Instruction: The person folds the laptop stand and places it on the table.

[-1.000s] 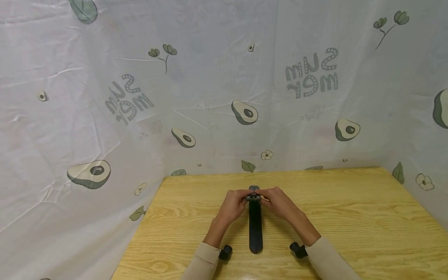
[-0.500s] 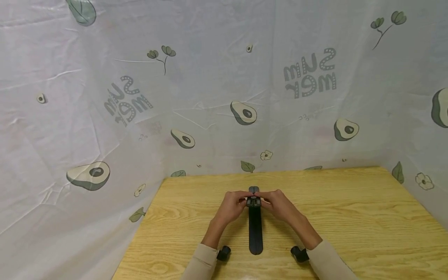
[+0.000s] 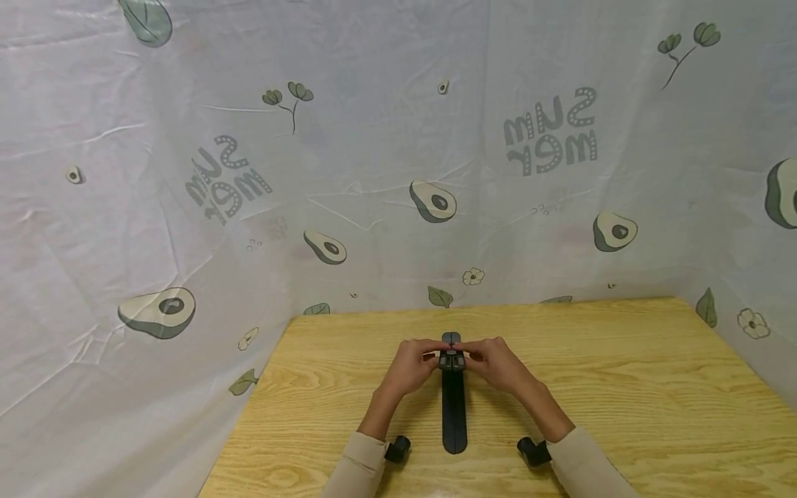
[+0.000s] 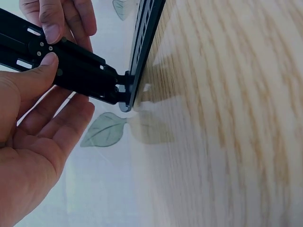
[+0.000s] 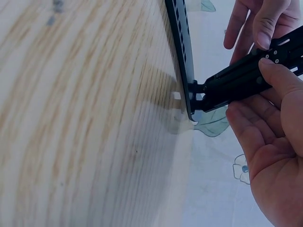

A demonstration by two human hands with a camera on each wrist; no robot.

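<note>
A black folding stand (image 3: 454, 415) has a long, flat, slotted strip lying along the table and a hinged arm rising from the strip's far end. Both hands hold the arm (image 4: 78, 68) from opposite sides. My left hand (image 3: 411, 368) grips its left side, thumb against the face beside small silver screws. My right hand (image 3: 497, 363) grips the right side in the same way, its thumb also near the screws (image 5: 272, 57). In the wrist views, the arm leans away from the strip at the hinge (image 5: 196, 94). Fingers partly cover the arm.
The wood-grain table (image 3: 591, 387) reaches back to a pale curtain (image 3: 373, 152) printed with avocados and leaves, which also hangs along both sides. A black wrist camera (image 3: 398, 449) sits at the left sleeve and another wrist camera (image 3: 533, 451) at the right.
The stand's upper part has tilted slightly towards me, so more of its end shows in the head view. Both hands keep their hold and have barely shifted.
</note>
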